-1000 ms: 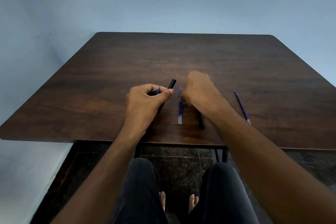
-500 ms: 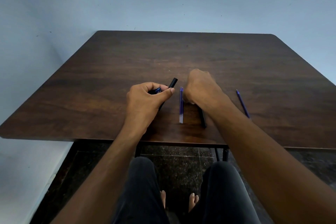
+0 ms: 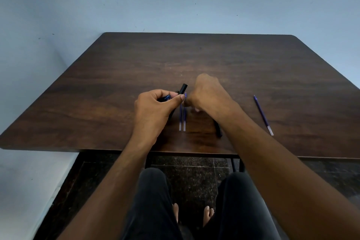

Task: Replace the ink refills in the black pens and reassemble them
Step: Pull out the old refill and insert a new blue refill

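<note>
My left hand (image 3: 155, 107) grips a black pen barrel (image 3: 182, 88) that sticks out past the thumb, pointing away and to the right; something small and blue shows inside the fist. My right hand (image 3: 208, 93) is curled just right of it, and its fingertips pinch the far end of a blue ink refill (image 3: 182, 117). The refill lies on the table and looks like two thin parallel lines, so I cannot tell whether it is one or two. A black pen part (image 3: 219, 131) lies partly under my right forearm. Another blue refill (image 3: 263, 115) lies apart at the right.
The dark wooden table (image 3: 194, 58) stands against a pale blue wall at the back and left. Its front edge runs just below my wrists, with my knees and bare feet over a dark stone floor beneath it.
The blue refill under my right fingers has slid left, closer to the left hand, and now looks doubled. The left hand and the black pen part have stayed put.
</note>
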A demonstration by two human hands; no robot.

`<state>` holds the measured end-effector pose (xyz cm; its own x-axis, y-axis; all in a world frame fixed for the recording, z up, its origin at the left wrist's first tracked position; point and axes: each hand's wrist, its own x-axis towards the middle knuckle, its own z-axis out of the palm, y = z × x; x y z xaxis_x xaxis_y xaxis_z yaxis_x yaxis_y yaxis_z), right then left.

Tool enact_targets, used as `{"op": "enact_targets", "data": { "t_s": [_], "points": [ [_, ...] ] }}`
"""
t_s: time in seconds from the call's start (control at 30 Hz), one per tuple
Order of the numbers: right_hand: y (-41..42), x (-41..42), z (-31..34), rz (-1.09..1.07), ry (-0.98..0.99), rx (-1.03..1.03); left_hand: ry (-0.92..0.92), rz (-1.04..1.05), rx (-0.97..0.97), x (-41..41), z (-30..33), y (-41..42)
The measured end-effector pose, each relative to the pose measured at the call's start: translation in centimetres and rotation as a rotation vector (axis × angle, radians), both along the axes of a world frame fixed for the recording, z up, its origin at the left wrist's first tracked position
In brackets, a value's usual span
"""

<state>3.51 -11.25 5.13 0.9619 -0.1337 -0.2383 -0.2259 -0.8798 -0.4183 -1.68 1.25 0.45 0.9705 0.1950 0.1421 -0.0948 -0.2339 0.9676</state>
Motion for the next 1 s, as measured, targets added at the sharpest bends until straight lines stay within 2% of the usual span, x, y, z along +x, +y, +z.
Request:
{"op": "enact_targets", "data": {
  "t_s": [0.3, 0.5, 0.73, 1.0],
  "points": [
    [0.6, 0.1, 0.3, -0.016, 0.054, 0.042, -0.013, 0.089, 0.027, -0.1, 0.2, 0.8],
    [1.0, -0.2, 0.1, -0.007, 0.005, 0.030, -0.016, 0.074, 0.060, 0.0, -0.1, 0.8],
    [0.9, -0.1, 0.6, 0.040, 0.069, -0.076, -0.008, 0.047, 0.067, 0.1, -0.3, 0.7],
    [0.8, -0.3, 1.4, 0.044, 0.094, -0.087, -0.009, 0.007, 0.071, 0.2, -0.1, 0.6]
  ]
}}
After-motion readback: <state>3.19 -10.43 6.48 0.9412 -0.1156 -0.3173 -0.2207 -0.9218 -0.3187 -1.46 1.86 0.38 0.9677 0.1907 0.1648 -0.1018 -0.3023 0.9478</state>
